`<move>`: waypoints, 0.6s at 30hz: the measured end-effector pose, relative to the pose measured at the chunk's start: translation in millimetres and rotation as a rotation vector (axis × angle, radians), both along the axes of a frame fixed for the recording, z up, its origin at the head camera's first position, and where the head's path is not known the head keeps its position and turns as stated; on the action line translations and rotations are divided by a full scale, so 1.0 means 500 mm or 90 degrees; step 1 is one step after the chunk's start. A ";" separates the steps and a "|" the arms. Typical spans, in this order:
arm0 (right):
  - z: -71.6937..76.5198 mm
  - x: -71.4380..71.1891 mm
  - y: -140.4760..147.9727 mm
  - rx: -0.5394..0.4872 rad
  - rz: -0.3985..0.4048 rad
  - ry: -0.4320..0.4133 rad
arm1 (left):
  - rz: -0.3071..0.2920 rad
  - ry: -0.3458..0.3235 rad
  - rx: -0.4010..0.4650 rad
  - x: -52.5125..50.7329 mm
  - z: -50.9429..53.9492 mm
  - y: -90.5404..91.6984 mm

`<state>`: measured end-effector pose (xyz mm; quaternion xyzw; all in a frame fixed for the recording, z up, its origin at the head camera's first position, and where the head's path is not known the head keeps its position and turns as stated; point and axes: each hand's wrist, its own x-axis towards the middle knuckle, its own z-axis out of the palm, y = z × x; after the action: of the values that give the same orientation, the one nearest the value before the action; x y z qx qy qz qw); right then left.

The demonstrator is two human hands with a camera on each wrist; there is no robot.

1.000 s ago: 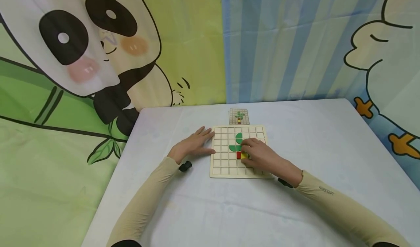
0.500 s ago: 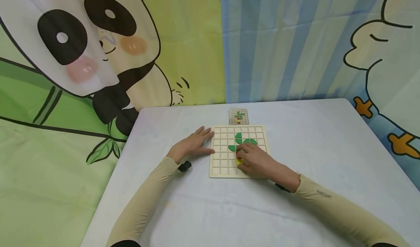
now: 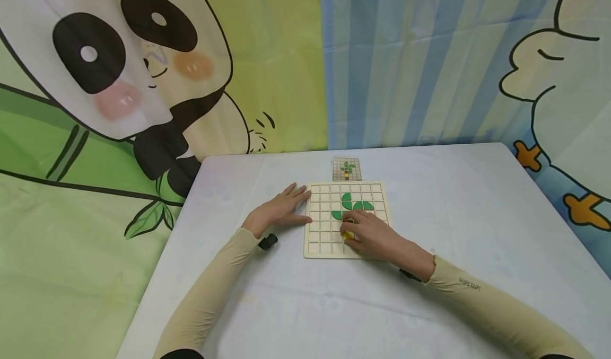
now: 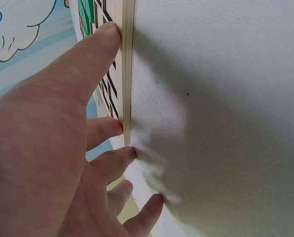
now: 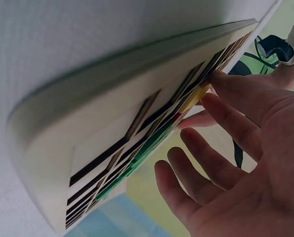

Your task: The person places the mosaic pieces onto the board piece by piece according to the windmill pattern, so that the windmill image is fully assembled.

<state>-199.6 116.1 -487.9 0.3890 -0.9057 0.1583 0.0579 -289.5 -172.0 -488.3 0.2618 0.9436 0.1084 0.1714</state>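
Observation:
A wooden grid board lies on the white table, bearing several green rounded pieces near its middle. Over the board, my right hand pinches a yellow square tile between thumb and index finger. The right wrist view also shows the yellow tile at those fingertips, right beside a sliver of a red tile. From above, the right fingers hide the red tile. My left hand touches the board's left edge with thumb and fingertips, fingers spread; the left wrist view shows this hand against the rim.
A small pattern card with a green, red and yellow design lies just beyond the board's far edge. The white tablecloth spreads around the board. Printed curtains hang behind the table.
My right hand has moved left and nearer with the yellow tile, uncovering the green pieces on the right and covering the red tile. The left hand stays in place.

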 end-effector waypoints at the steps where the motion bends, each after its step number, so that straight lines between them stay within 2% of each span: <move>1: -0.001 0.000 0.000 -0.004 0.009 0.003 | 0.000 0.001 0.001 0.000 0.000 0.000; 5: -0.001 0.002 0.002 -0.020 0.035 0.022 | 0.002 -0.002 0.008 0.001 0.001 0.001; 9: -0.001 0.004 0.005 -0.028 0.038 0.030 | 0.004 -0.004 0.012 0.000 -0.002 0.002; 18: 0.000 0.003 0.024 -0.032 0.041 0.010 | -0.001 0.002 -0.003 -0.005 -0.005 -0.001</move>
<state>-198.2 127.9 -488.1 0.4177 -0.8879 0.1796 0.0695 -291.8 -172.4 -490.8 0.2626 0.9437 0.1056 0.1710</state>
